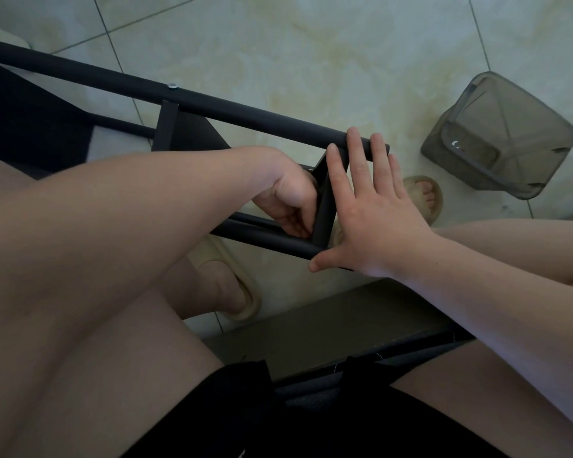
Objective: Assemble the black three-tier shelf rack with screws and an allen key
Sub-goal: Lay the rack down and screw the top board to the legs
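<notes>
Rack [245, 117]: matte black, lying on its side over the tiled floor [311, 44], just ahead of the seated person's knees. Two round tubes run from upper left to lower right, the upper one bearing a small silver screw head [172, 86]. Flat black shelf panels sit between the tubes, one mid-frame [186, 133] and one at the near end [326, 200], seen edge-on.

Right hand [374, 213]: flat, fingers [356, 143] straight and spread, tips over the upper tube's end, palm against the end panel, thumb at the lower tube [265, 238].

Left hand [288, 200]: tucked inside the frame at the joint of end panel and lower tube, fingers curled. Cannot tell what they hold, if anything; tips are hidden behind the panel edge. No allen key can be made out.

The rack's far left end is cut off by the frame edge and lost in dark shadow.

Around: glossy pale tiles with thin grout lines. A smoky translucent squarish plastic container [500, 137] on the floor, right. Beige foam slippers [232, 282] on both feet, the right one mostly hidden by the hand. Black shorts [245, 418] at the bottom edge.
</notes>
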Demonstrator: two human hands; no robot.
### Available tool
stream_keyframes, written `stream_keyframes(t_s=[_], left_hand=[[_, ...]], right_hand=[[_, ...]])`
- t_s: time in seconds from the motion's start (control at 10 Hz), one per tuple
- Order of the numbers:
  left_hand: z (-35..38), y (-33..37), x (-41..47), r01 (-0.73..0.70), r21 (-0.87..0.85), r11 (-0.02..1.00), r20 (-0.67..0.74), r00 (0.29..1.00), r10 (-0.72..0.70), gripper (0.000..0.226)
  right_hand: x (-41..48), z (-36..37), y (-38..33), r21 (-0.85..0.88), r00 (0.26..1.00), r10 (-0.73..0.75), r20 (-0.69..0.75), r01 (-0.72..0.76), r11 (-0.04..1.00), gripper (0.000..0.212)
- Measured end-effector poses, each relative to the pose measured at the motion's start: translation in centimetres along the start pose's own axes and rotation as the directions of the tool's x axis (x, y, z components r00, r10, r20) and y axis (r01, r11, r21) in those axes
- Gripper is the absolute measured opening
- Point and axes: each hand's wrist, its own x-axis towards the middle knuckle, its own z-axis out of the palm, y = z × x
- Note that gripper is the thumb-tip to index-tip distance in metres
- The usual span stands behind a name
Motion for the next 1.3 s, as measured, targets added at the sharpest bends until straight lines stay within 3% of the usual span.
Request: stream_keyframes(t_s=[0.2,0.4,1.0,1.3], left_hand=[[-0.8,0.2,0.0,0.041,0.077,0.996,-0.015,0.999,-0.04,0.032],[-1.2,0.6,0.0,0.085,0.246,0.965,-0.062,0.995,-0.072,0.007],[-1.0,0.1,0.8,0.102,0.098,0.99,0.022,0.994,-0.104,0.013],[-0.5,0.0,0.4,0.027,0.027,0.999,0.031,0.999,-0.028,0.042]], right_hand=[[0.0,-0.1,-0.2,-0.002,1.0,0.006,-0.006,-0.006,1.0,0.155],[-0.1,-0.2,-0.5,-0.016,1.0,0.017,-0.017,-0.017,1.0,0.154],[-0.1,-0.1,-0.5,-0.008,0.999,0.016,-0.032,-0.017,1.0,0.155],[-0.1,0.0,-0.3,0.001,1.0,0.007,-0.022,-0.007,1.0,0.154]])
